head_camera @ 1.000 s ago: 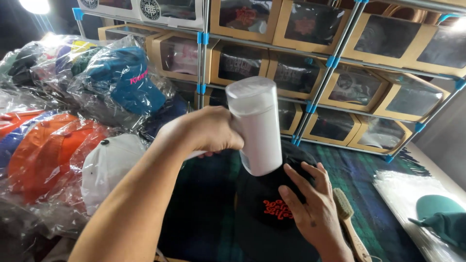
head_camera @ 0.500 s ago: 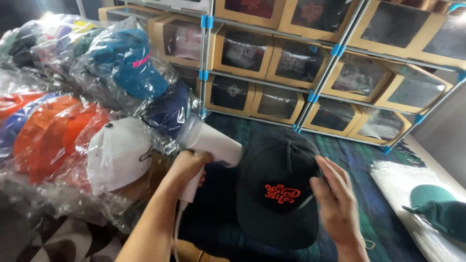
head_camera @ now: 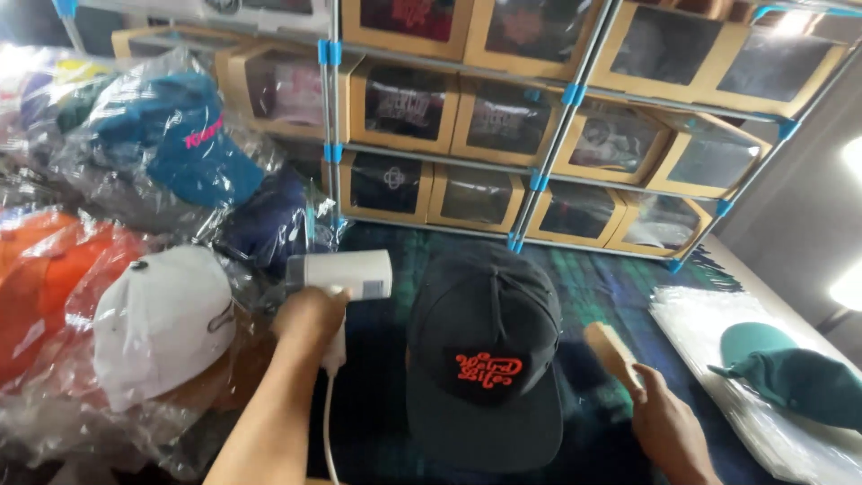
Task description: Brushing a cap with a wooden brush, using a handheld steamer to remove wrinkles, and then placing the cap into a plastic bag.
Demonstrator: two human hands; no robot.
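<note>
A black cap (head_camera: 485, 350) with an orange emblem on its front rests in the middle on a dark plaid cloth (head_camera: 620, 287). My left hand (head_camera: 310, 319) grips the handle of a white handheld steamer (head_camera: 346, 274), held just left of the cap with its head pointing right; its cord hangs down. My right hand (head_camera: 664, 422) is at the cap's right side, closed on the handle of a wooden brush (head_camera: 613, 352).
Caps wrapped in clear plastic are piled at the left: a white one (head_camera: 162, 319), orange ones (head_camera: 54, 269), a blue one (head_camera: 180, 144). Cardboard window boxes (head_camera: 476, 117) fill a wire shelf behind. A teal cap (head_camera: 790, 373) lies on plastic bags at the right.
My left hand brought the steamer down from in front of me to the cap's left side. My right hand left the cap and took hold of the wooden brush.
</note>
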